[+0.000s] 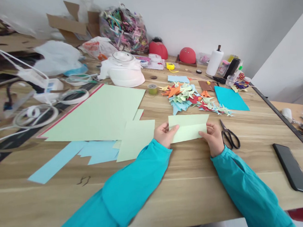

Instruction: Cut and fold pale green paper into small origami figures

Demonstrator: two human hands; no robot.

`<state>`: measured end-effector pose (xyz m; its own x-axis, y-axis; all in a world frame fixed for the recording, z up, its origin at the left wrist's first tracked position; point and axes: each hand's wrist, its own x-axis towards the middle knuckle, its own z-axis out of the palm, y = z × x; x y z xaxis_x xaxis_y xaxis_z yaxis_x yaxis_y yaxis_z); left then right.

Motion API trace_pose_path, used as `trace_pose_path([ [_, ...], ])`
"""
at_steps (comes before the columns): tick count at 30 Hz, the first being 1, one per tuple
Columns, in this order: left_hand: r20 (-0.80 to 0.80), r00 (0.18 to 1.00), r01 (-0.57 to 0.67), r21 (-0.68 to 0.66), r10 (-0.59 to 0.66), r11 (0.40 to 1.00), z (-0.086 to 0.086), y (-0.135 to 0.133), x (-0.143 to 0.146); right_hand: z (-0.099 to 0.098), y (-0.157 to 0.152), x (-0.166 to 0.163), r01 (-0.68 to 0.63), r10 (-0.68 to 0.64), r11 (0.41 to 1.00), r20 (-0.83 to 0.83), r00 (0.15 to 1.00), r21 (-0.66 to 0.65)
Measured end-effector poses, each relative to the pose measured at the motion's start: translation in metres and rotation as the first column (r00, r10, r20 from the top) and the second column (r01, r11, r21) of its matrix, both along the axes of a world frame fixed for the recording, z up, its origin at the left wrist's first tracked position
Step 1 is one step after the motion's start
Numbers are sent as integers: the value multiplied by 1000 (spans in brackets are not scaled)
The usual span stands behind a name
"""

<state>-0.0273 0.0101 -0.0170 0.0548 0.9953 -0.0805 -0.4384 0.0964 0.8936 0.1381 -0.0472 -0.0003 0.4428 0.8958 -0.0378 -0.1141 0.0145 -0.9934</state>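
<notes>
A folded pale green paper (188,126) lies flat on the wooden table (187,180). My left hand (164,135) pinches its left edge, thumb on top. My right hand (213,137) pinches its lower right corner. Both arms wear teal sleeves. Black scissors (229,135) lie just right of my right hand. A pile of small folded paper cranes (192,98) in several colours sits beyond the paper.
Large pale green sheets (99,113) and light blue offcuts (66,157) lie to the left. A blue sheet (230,99) and a black phone (292,167) are on the right. Tape rolls (36,116), a white pot (125,72), bags and boxes crowd the back.
</notes>
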Motion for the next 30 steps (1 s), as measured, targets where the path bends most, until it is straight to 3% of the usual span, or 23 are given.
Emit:
trace_pose_path([
  [3,-109,994,-20,46,25,999,1,6,-5,-4,-1,2,-7,-36,992,341,939,123],
  [7,-267,962,104,163,-58,981,0,6,-8,2,-5,5,-38,-209,954,753,624,297],
  [10,-342,919,268,173,-197,948,-2,2,-6,5,-6,7,-99,-252,944,883,396,314],
  [12,-363,901,319,184,-237,930,-3,-1,-4,4,-6,8,-137,-208,956,928,310,260],
  [15,-344,926,254,256,-158,933,-6,-3,-1,2,-7,9,-77,-141,981,932,333,176],
  [18,-329,943,163,332,-48,929,-10,-2,1,2,-8,9,31,-88,996,871,484,84],
  [21,-366,930,182,388,-30,904,-12,-1,1,4,-9,7,-38,43,999,800,598,-25],
  [26,-572,813,233,497,113,836,-11,1,-2,8,-10,2,-146,225,974,763,606,-171],
  [30,-683,687,361,617,248,699,-9,2,-4,6,-8,1,-53,172,984,810,561,-172],
])
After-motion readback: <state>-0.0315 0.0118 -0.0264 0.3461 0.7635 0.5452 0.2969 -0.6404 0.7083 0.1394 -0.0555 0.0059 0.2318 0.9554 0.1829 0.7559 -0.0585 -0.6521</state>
